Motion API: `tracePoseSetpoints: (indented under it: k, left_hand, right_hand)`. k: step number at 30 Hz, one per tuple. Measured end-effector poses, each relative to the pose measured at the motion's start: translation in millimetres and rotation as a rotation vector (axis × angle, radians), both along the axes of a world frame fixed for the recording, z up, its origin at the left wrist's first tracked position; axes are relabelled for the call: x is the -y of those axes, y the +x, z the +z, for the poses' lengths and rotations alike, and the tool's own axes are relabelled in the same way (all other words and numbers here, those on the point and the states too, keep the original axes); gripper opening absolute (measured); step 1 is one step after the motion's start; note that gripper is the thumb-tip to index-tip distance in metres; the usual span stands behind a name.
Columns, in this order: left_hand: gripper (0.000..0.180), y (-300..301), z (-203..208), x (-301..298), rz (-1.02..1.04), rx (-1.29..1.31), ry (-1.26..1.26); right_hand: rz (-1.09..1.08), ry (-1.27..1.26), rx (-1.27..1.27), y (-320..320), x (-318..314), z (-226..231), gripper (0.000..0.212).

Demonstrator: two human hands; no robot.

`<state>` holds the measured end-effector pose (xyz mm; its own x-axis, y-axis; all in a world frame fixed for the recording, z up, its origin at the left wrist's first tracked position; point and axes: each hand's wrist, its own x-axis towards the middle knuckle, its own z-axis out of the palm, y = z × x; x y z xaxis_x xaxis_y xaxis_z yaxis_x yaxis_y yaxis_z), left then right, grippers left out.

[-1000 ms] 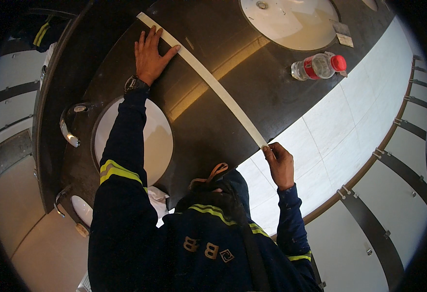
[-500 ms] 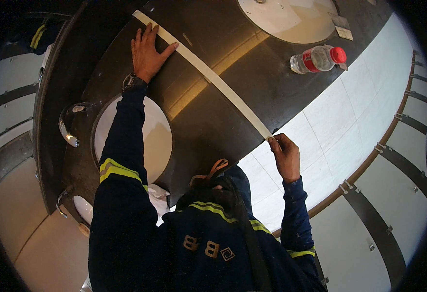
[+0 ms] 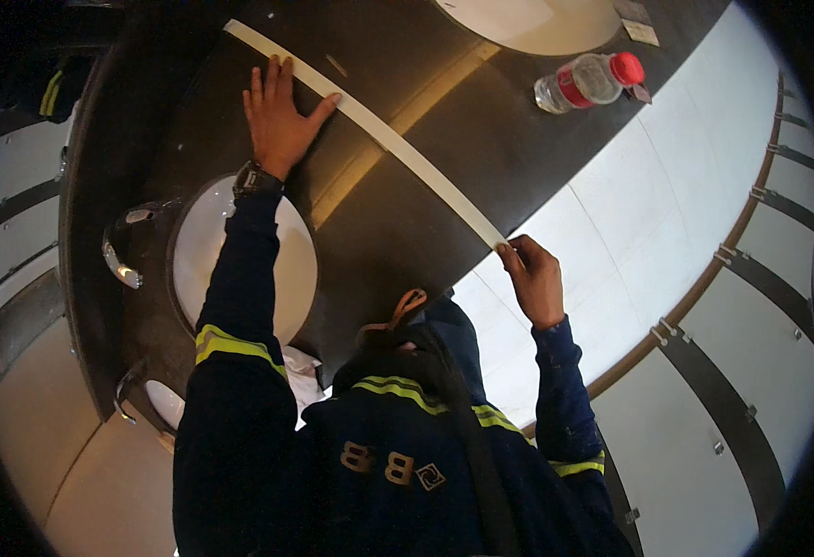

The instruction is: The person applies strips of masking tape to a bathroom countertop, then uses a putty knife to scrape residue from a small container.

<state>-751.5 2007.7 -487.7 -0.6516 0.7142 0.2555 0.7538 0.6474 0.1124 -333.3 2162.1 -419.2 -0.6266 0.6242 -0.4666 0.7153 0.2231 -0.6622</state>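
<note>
A long, narrow white strip (image 3: 384, 133), like tape, runs slantwise across the dark countertop (image 3: 463, 139). My left hand (image 3: 282, 121) lies over the counter with its fingers spread. Its fingertips and thumb touch the strip near its far left end and hold nothing. Over the counter's front edge, my right hand (image 3: 533, 278) pinches the strip's near end between thumb and fingers. The strip bows slightly between the two hands. Whether its middle touches the counter, I cannot tell.
A white sink (image 3: 286, 260) with a chrome faucet (image 3: 119, 246) is beneath my left forearm. Another white basin (image 3: 537, 23) lies at the far side. Near the counter edge lies a clear bottle (image 3: 579, 84) with a red cap. White cubicle doors (image 3: 704, 390) line the right.
My left hand has slid a little nearer along the strip, its thumb now on it. My right hand has shifted slightly left and farther away with the end. The strip bows more.
</note>
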Motion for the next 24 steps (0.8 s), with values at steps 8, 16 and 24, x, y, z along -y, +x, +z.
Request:
tracePoseSetpoints:
  k: [8, 16, 24]
  left_hand:
    - [0.110, -2.0, -2.2, -1.2, 0.000, -0.010, 0.022]
    - [0.110, -6.1, -8.3, -1.7, -0.018, -0.038, 0.040]
    - [0.111, -7.0, -6.5, -2.9, -0.009, -0.007, 0.026]
  right_hand:
    - [-0.002, 0.003, -0.011, -0.5, -0.6, -3.4, 0.034]
    - [0.025, 0.019, 0.016, -0.5, -0.9, -4.3, 0.036]
    - [0.015, 0.024, 0.018, 0.2, 3.6, -3.9, 0.037]
